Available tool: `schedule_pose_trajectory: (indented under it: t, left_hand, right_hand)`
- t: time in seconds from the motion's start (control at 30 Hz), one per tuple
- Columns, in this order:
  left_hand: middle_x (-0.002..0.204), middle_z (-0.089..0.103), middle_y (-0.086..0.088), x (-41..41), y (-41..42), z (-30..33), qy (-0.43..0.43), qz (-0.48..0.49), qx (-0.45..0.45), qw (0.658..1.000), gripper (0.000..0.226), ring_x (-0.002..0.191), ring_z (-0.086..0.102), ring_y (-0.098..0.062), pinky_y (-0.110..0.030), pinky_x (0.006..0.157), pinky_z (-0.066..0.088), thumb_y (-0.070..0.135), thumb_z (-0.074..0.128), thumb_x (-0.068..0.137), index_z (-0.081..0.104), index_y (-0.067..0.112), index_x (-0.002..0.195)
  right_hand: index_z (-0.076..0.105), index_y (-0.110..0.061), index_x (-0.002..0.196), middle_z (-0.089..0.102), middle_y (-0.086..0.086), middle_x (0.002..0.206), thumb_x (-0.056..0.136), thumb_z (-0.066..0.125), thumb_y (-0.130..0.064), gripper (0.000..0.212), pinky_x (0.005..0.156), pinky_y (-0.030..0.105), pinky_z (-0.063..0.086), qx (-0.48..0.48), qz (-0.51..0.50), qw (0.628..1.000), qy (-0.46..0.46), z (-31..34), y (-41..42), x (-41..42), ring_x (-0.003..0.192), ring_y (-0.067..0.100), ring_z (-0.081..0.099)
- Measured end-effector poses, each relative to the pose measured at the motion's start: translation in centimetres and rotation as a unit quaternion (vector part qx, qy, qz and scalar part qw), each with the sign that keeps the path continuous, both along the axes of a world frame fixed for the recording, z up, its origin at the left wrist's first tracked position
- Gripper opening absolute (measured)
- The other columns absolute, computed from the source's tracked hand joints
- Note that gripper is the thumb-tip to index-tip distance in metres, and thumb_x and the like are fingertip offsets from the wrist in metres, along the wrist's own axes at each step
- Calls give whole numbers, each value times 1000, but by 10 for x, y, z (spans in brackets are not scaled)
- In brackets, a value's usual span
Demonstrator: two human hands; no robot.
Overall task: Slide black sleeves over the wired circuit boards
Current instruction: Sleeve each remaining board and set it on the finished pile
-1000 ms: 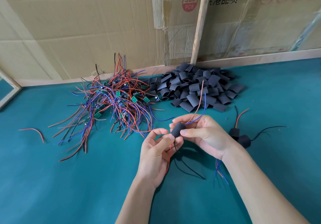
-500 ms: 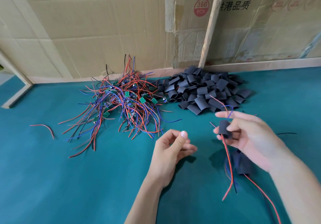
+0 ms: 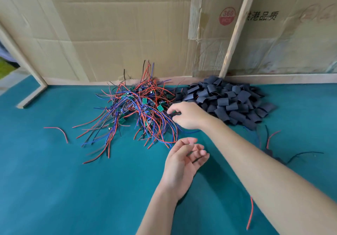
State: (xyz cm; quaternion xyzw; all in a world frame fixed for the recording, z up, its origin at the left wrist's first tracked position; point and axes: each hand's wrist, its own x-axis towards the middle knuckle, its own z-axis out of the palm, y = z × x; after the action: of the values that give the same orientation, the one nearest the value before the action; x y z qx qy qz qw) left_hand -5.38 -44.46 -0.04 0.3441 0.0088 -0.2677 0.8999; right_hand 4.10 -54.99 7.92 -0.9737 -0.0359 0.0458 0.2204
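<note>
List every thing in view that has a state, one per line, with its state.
right hand: reaching into the wire pile, fingers curled; grip unclear
left hand: loosely curled, holding nothing
wired circuit boards: tangled pile, unsleeved
black sleeves: loose heap, unused
sleeved boards: lying past the right forearm, mostly hidden
stray red wire: lying alone on the mat

Assembly workshop: wired boards, sleeve pile, cardboard backdrop.

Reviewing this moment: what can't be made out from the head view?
- Whether the right hand has a grip on a board: its curled fingers hide it at the wire pile.
- Finished sleeved boards: mostly behind the right forearm.
- Left hand: fingertips motion-blurred.
- Carton print: cut off by the wooden post.
</note>
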Motion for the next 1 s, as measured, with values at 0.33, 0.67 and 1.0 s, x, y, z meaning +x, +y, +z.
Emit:
schedule_pose_trajectory:
  t: [0.33,0.67,1.0]
  left_hand:
    - [78,64,-12,0,1,3,-2,-9,16,1000,21,70,64,-23,-38,78,59,-5,42,97,59,4,101]
    - [105,70,-23,0,0,2,30,6,-6,1000,20,96,72,-34,-40,79,60,1,52,96,63,3,113]
    - [112,61,-30,-4,-3,2,-44,-26,45,998,29,94,60,-30,-41,88,57,17,51,102,72,0,112]
  right_hand:
    - [75,-32,92,63,-7,67,93,61,-20,18,81,33,50,59,-89,988,-115,-25,-7,14,85,24,62]
    - [66,-11,98,77,16,84,101,58,-12,9,53,23,54,694,-192,693,-39,17,-49,-78,57,15,64]
    - [65,-22,81,73,-2,62,95,68,-32,18,67,37,57,210,-145,964,-69,-28,-28,-130,58,22,66]
